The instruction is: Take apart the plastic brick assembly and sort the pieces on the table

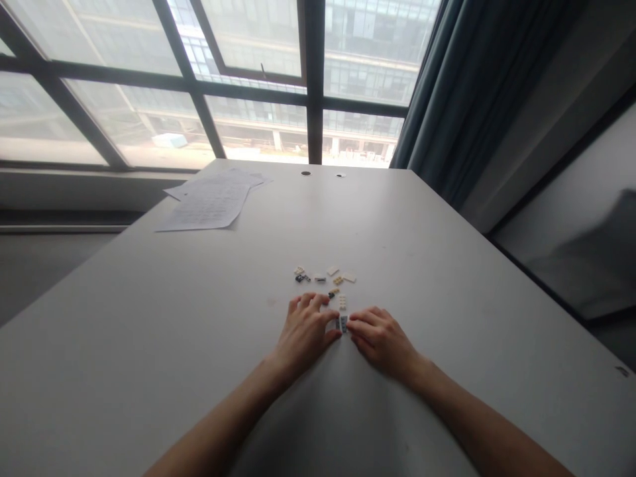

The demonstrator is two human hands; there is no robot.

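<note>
On the white table [199,318], my left hand [308,324] has its thumb and index finger closed at the ends of a small grey toy brick [337,324], partly covered by the fingers. Right beside that brick is a grey-and-white toy brick [344,324]. My right hand [380,338] pinches its right side with bunched fingertips. Whether the two bricks touch is too small to tell. Just beyond the fingers lie a white studded brick [342,302] and a dark piece [332,295], close to my left fingertips.
Farther up are several loose toy pieces: white ones [349,277], a yellow one [338,281], a grey one [320,279] and dark ones [299,278]. Printed papers [209,205] overlap at the table's far left. Beyond the far edge are windows, with a dark curtain [462,99] at right.
</note>
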